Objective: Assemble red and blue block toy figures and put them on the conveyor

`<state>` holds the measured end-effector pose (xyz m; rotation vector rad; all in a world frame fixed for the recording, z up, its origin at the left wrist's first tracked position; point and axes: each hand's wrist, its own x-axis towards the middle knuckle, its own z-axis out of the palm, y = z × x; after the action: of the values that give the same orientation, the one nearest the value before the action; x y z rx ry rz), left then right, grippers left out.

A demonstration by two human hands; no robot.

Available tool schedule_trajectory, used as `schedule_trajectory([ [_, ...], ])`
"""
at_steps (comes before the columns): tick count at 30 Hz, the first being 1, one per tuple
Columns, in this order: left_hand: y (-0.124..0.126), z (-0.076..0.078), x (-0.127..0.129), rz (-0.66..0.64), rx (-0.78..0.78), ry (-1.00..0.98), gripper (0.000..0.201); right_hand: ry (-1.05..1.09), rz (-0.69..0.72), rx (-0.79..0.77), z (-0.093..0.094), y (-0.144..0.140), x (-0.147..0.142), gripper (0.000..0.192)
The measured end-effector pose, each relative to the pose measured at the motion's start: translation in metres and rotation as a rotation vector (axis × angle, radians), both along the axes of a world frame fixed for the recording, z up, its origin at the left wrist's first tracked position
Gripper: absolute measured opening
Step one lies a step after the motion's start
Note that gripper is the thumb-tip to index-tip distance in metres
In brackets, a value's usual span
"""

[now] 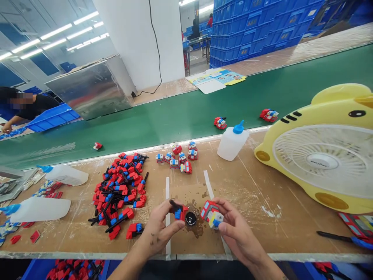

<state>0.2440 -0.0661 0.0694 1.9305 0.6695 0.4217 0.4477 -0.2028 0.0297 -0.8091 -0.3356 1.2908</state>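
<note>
My left hand pinches a small red, blue and black toy part and holds its end at a little black cap of dark liquid on the stained workbench. My right hand grips a red, white, blue and yellow toy car body just right of the cap. A heap of the same red-blue-black parts lies to the left of my hands. Several assembled toy cars sit in a group at the far edge of the bench.
A white squeeze bottle with a blue nozzle stands ahead; two more bottles lie at left. A yellow desk fan lies at right. Toy cars ride the green conveyor belt. Another person works far left.
</note>
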Motion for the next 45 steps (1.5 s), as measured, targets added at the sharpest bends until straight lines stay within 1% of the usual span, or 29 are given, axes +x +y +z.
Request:
schedule_trajectory([
  [2, -0.006, -0.002, 0.008, 0.155, -0.186, -0.110, 0.036, 0.047, -0.031, -0.006, 0.004, 0.006, -0.004, 0.061],
  [4, -0.013, -0.002, 0.017, 0.230, -0.346, -0.200, 0.042, 0.072, -0.063, -0.023, 0.008, 0.012, -0.007, 0.061],
  [7, -0.019, -0.002, 0.029, 0.252, -0.481, -0.271, 0.045, 0.055, -0.107, -0.027, 0.010, 0.019, -0.010, 0.060],
  [11, -0.019, -0.003, 0.038, 0.253, -0.538, -0.319, 0.042, -0.056, -0.131, -0.005, 0.005, 0.025, -0.014, 0.060],
  [16, -0.011, -0.007, 0.041, 0.284, -0.618, -0.343, 0.055, -0.402, -0.191, -0.023, -0.010, 0.023, -0.014, 0.057],
  [17, -0.010, -0.008, 0.042, 0.287, -0.622, -0.339, 0.055, -0.473, -0.207, -0.031, -0.011, 0.023, -0.013, 0.056],
  [19, -0.010, -0.009, 0.046, 0.304, -0.606, -0.342, 0.046, -0.664, -0.241, -0.031, -0.010, 0.025, -0.011, 0.053],
  [21, -0.012, -0.011, 0.052, 0.320, -0.581, -0.401, 0.041, -0.913, -0.269, 0.032, -0.004, 0.031, -0.012, 0.053],
  [22, -0.013, -0.012, 0.056, 0.327, -0.573, -0.454, 0.042, -1.032, -0.289, 0.089, 0.001, 0.036, -0.014, 0.055],
  [24, -0.014, -0.011, 0.065, 0.373, -0.559, -0.563, 0.056, -1.215, -0.347, 0.228, 0.011, 0.050, -0.020, 0.063],
  [26, -0.009, -0.004, 0.073, 0.440, -0.517, -0.602, 0.069, -1.328, -0.430, 0.331, 0.022, 0.066, -0.026, 0.070],
  [28, 0.007, 0.009, 0.080, 0.472, -0.424, -0.587, 0.066, -1.380, -0.469, 0.371, 0.032, 0.083, -0.025, 0.070],
  [30, 0.036, 0.025, 0.087, 0.427, -0.291, -0.551, 0.058, -1.383, -0.412, 0.345, 0.036, 0.100, -0.013, 0.065],
  [31, 0.056, 0.032, 0.093, 0.395, -0.186, -0.484, 0.057, -1.381, -0.369, 0.307, 0.036, 0.108, -0.003, 0.061],
  [33, 0.104, 0.046, 0.110, 0.347, 0.059, -0.244, 0.057, -1.422, -0.283, 0.180, 0.029, 0.123, 0.018, 0.051],
  [34, 0.130, 0.050, 0.122, 0.337, 0.205, -0.053, 0.059, -1.474, -0.251, 0.093, 0.022, 0.131, 0.027, 0.049],
  [35, 0.156, 0.053, 0.137, 0.328, 0.268, 0.058, 0.061, -1.541, -0.224, 0.001, 0.014, 0.139, 0.034, 0.048],
  [36, 0.180, 0.055, 0.153, 0.324, 0.303, 0.127, 0.062, -1.613, -0.202, -0.085, 0.005, 0.146, 0.037, 0.050],
  [37, 0.202, 0.054, 0.171, 0.310, 0.327, 0.203, 0.060, -1.674, -0.192, -0.158, -0.003, 0.153, 0.038, 0.054],
  [38, 0.220, 0.052, 0.189, 0.290, 0.340, 0.278, 0.052, -1.714, -0.195, -0.212, -0.011, 0.159, 0.036, 0.058],
  [39, 0.235, 0.049, 0.206, 0.270, 0.348, 0.356, 0.042, -1.733, -0.209, -0.242, -0.017, 0.163, 0.033, 0.058],
  [40, 0.247, 0.045, 0.221, 0.252, 0.351, 0.434, 0.035, -1.736, -0.224, -0.251, -0.022, 0.167, 0.030, 0.053],
  [41, 0.255, 0.040, 0.233, 0.239, 0.352, 0.505, 0.030, -1.730, -0.235, -0.246, -0.025, 0.168, 0.028, 0.047],
  [43, 0.264, 0.028, 0.251, 0.228, 0.347, 0.623, 0.029, -1.722, -0.243, -0.211, -0.029, 0.166, 0.028, 0.037],
  [44, 0.266, 0.023, 0.256, 0.228, 0.344, 0.669, 0.031, -1.701, -0.233, -0.178, -0.030, 0.161, 0.031, 0.037],
  [45, 0.267, 0.017, 0.259, 0.231, 0.342, 0.706, 0.032, -1.628, -0.213, -0.128, -0.030, 0.154, 0.035, 0.042],
])
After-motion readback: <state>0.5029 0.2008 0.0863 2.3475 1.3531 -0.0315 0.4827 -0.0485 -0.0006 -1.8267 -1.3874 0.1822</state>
